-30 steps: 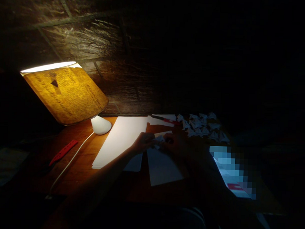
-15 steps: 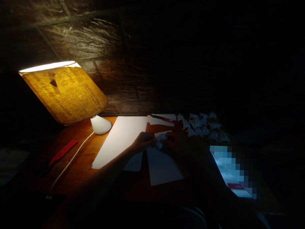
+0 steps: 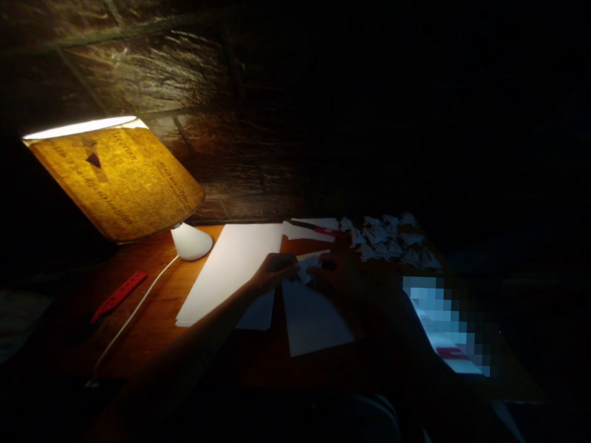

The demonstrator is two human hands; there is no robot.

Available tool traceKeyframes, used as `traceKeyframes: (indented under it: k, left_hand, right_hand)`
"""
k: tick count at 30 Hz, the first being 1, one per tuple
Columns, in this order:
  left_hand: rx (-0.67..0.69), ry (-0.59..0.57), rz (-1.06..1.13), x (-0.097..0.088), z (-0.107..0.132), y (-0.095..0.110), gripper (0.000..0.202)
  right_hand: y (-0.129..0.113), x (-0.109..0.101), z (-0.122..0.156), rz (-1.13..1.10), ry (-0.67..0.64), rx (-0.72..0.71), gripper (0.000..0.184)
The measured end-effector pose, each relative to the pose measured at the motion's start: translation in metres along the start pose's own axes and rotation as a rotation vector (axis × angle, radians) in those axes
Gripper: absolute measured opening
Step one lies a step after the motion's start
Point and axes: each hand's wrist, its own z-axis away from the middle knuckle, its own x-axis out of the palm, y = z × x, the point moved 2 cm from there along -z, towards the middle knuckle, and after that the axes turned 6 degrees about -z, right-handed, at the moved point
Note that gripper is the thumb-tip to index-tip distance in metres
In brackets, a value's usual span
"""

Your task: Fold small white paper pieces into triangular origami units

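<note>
In dim lamp light, my left hand [image 3: 274, 271] and my right hand [image 3: 342, 275] meet over the wooden table [image 3: 166, 320] and pinch a small folded piece of white paper [image 3: 305, 269] between them. Both hands have their fingers closed on it. Under the hands lies a white sheet [image 3: 314, 322]. A larger stack of white sheets [image 3: 230, 268] lies to the left of my left hand. The right hand is mostly in shadow.
A lit lamp [image 3: 117, 180] with a yellow shade stands at the back left, its white cord [image 3: 132, 316] trailing forward. A red strip [image 3: 118, 296] lies left. Several small folded paper pieces [image 3: 392, 241] are piled at the back right, beside a red-handled tool [image 3: 317, 229]. A glowing screen [image 3: 442, 323] sits right.
The small folded paper has turned slightly between my fingers. The view has shifted a little to the right; both hands stay in the same spot.
</note>
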Motion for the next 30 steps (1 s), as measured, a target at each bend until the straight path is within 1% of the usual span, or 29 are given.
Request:
traceKeyframes:
  k: [3, 8, 12, 15, 18, 20, 22, 24, 26, 27, 30]
  left_hand:
    - [-0.006, 0.011, 0.046, 0.001, 0.000, 0.000, 0.055]
    - [-0.026, 0.053, 0.108, 0.001, 0.000, 0.000, 0.055]
    - [-0.033, 0.074, 0.104, 0.001, -0.003, -0.005, 0.058]
    - [-0.024, 0.108, 0.094, 0.001, -0.004, -0.008, 0.060]
    - [-0.021, 0.115, 0.123, 0.001, -0.004, -0.009, 0.059]
    - [-0.019, 0.102, 0.150, 0.001, -0.004, -0.009, 0.060]
    - [-0.016, 0.057, 0.169, 0.002, -0.003, -0.007, 0.060]
    - [-0.023, -0.032, 0.171, 0.005, -0.002, -0.003, 0.060]
    - [-0.036, -0.112, 0.146, 0.007, 0.000, 0.001, 0.057]
    - [-0.042, -0.132, 0.122, 0.008, 0.001, 0.003, 0.055]
    - [-0.057, -0.115, 0.056, 0.007, 0.002, 0.008, 0.048]
  right_hand:
    - [0.001, 0.002, 0.001, -0.023, -0.061, 0.022, 0.023]
    - [-0.003, 0.003, 0.003, -0.034, -0.130, 0.042, 0.021]
    - [-0.004, 0.003, 0.004, 0.004, -0.114, 0.050, 0.023]
    - [-0.003, 0.004, 0.004, -0.002, -0.122, 0.075, 0.024]
    - [-0.004, 0.004, 0.003, -0.005, -0.111, 0.104, 0.027]
    - [-0.006, 0.002, 0.003, 0.001, -0.066, 0.099, 0.025]
    - [-0.008, 0.000, 0.002, -0.005, -0.032, 0.077, 0.023]
    - [-0.008, 0.000, 0.002, -0.031, -0.036, 0.071, 0.023]
    - [-0.006, 0.002, 0.002, -0.064, -0.064, 0.095, 0.028]
    - [-0.004, 0.004, 0.002, -0.077, -0.073, 0.110, 0.031]
    - [0.002, 0.010, 0.002, -0.094, -0.097, 0.105, 0.035]
